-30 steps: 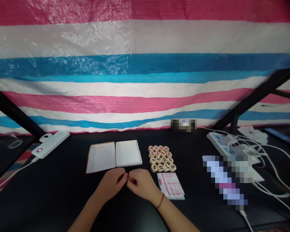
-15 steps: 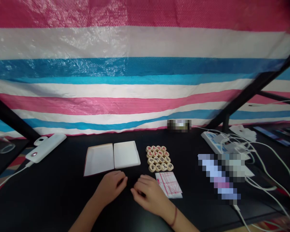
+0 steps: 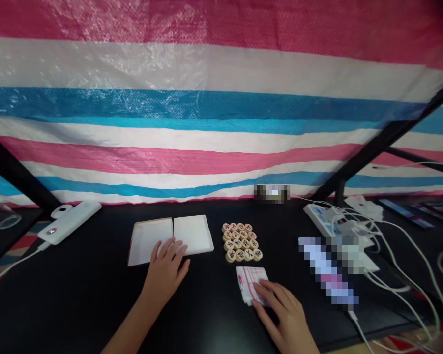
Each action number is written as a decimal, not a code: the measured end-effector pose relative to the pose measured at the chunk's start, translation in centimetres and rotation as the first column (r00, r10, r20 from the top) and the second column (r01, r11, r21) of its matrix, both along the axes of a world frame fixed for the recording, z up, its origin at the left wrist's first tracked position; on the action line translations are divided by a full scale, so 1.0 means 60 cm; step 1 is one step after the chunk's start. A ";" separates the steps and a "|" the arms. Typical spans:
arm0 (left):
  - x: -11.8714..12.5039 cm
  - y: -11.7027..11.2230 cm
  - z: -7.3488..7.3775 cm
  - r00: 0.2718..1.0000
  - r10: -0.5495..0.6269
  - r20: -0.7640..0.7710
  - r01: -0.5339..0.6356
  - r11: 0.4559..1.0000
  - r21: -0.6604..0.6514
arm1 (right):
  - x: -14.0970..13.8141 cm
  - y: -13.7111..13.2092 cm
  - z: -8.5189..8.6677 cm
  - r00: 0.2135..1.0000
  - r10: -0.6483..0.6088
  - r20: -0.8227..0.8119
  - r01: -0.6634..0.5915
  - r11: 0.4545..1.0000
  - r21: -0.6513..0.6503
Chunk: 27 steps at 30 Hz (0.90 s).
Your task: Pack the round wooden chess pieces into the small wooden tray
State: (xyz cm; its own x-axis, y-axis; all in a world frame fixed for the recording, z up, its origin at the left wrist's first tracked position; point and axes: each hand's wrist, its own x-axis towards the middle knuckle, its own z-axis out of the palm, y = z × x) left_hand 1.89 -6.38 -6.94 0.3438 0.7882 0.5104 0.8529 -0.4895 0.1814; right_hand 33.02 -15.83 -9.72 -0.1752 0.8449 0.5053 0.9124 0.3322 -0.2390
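My left hand [image 3: 166,268] is open, its fingers spread over the near edges of two shallow white-lined box halves. The left box half [image 3: 149,236] has a brown rim; the right one [image 3: 192,233] is plain white. Whether the fingertips touch them I cannot tell. My right hand [image 3: 283,310] has its fingers on top of a folded paper xiangqi board [image 3: 250,280] with red lines and its thumb at the near edge. Beyond that paper stand xiangqi pieces [image 3: 240,242] in close rows, red characters at the back and black in front.
On the left lies a white power bank [image 3: 71,222] with a cable. At right are a power strip [image 3: 319,219], tangled white cables [image 3: 401,265] and a blurred-out phone-like object [image 3: 328,270]. A striped sheet [image 3: 191,162] hangs behind the black table [image 3: 202,314].
My hands have moved apart from the middle and uncurled. The left went forward over the box halves; the right went right onto the folded paper board, which has shifted slightly.
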 end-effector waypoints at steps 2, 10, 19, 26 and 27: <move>0.000 -0.003 0.000 1.000 -0.011 -0.029 0.011 1.000 -0.029 | -0.005 0.001 0.001 1.000 0.017 -0.018 -0.018 1.000 -0.014; 0.009 -0.026 0.030 0.991 -0.136 0.006 0.135 0.979 -0.155 | -0.067 0.005 0.054 0.927 -0.060 -0.370 0.090 0.994 0.064; -0.006 -0.006 -0.005 0.990 0.135 -0.034 -0.135 0.991 0.011 | -0.184 0.082 0.107 0.946 0.249 -0.206 -0.185 0.940 0.286; -0.015 -0.009 -0.003 0.987 0.111 -0.113 -0.127 0.981 -0.145 | -0.209 0.109 0.062 0.947 0.271 -0.171 -0.294 0.947 -0.130; -0.016 -0.009 0.000 0.988 0.101 -0.117 -0.119 0.980 -0.160 | -0.208 0.109 0.060 0.947 0.271 -0.172 -0.297 0.943 -0.150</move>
State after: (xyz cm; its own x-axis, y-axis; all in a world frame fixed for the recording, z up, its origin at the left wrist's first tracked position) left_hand 0.96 -6.94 -6.94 0.2961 0.8948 0.3342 0.9188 -0.3625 0.1564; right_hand 20.56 -9.28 -6.13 -0.3552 0.8468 0.3958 0.7367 0.5143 -0.4391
